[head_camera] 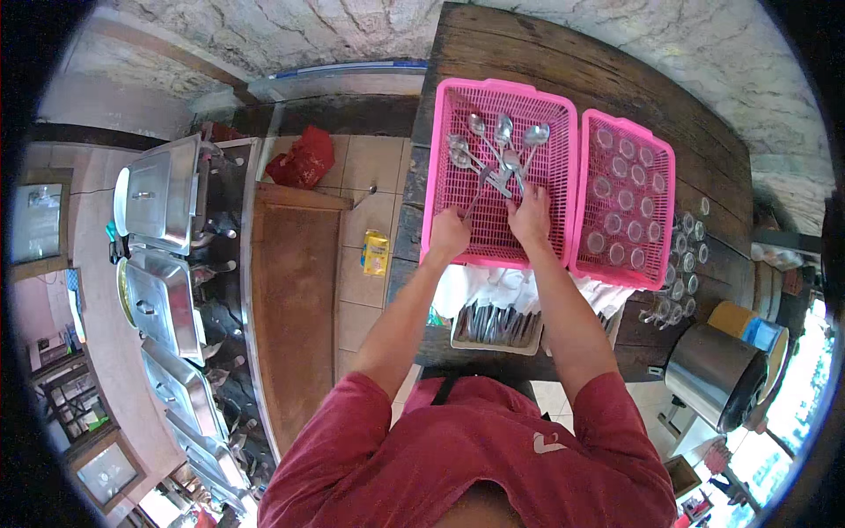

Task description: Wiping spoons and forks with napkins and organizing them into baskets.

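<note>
Both of my hands are inside a pink plastic basket (572, 119) on a dark wooden table. Near its front left corner, my left hand (451, 232) grips the thin handle of a metal utensil (476, 197), whose head points away from me. My right hand (531, 214) has its fingers closed around the handle end of a metal spoon (512, 159). Several more metal spoons (504, 127) lie loosely fanned out beyond my hands, bowls towards the far side, handles crossing near my right fingertips. Exactly how many handles the right fingers touch is hard to see.
A second pink basket (668, 198) with upturned glasses adjoins on the right, with loose glass cups (688, 254) beyond it. White cloth (455, 288) and a cutlery tray (496, 346) sit nearer me. Chafing dishes (162, 305) line the left counter; a yellow packet (376, 253) lies on the floor.
</note>
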Demonstrator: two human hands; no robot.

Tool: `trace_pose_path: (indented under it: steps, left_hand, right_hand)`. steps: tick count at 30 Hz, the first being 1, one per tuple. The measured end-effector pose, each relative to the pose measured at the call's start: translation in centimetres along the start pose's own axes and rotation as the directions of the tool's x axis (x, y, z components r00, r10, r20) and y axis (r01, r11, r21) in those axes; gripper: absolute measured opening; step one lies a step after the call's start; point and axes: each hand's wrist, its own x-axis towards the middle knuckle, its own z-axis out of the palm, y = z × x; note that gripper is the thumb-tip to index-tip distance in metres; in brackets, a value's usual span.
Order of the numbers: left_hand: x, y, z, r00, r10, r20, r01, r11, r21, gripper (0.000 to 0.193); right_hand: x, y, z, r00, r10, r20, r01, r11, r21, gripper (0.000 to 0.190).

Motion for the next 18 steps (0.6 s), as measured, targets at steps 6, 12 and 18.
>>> trace_pose_path:
  steps: [6, 12, 18]
  left_hand:
    - [-0.7, 0.8, 0.6, 0.983, 0.075, -0.167, -0.093, 0.990, -0.104, 0.016]
    - [-0.3, 1.5, 1.3, 0.957, 0.173, -0.234, -0.214, 0.963, -0.165, 0.015]
    - [-0.4, 1.0, 0.8, 0.965, 0.148, -0.216, -0.190, 0.963, -0.192, 0.015]
  right_hand:
    - [2.7, 2.1, 1.8, 0.975, 0.157, 0.155, -0.164, 0.986, 0.029, 0.034]
    - [2.5, 5.5, 4.0, 0.954, 0.289, 0.074, -0.295, 0.875, 0.384, 0.020]
    - [0.0, 1.1, 0.8, 0.981, 0.172, 0.092, -0.191, 0.936, 0.297, 0.028]
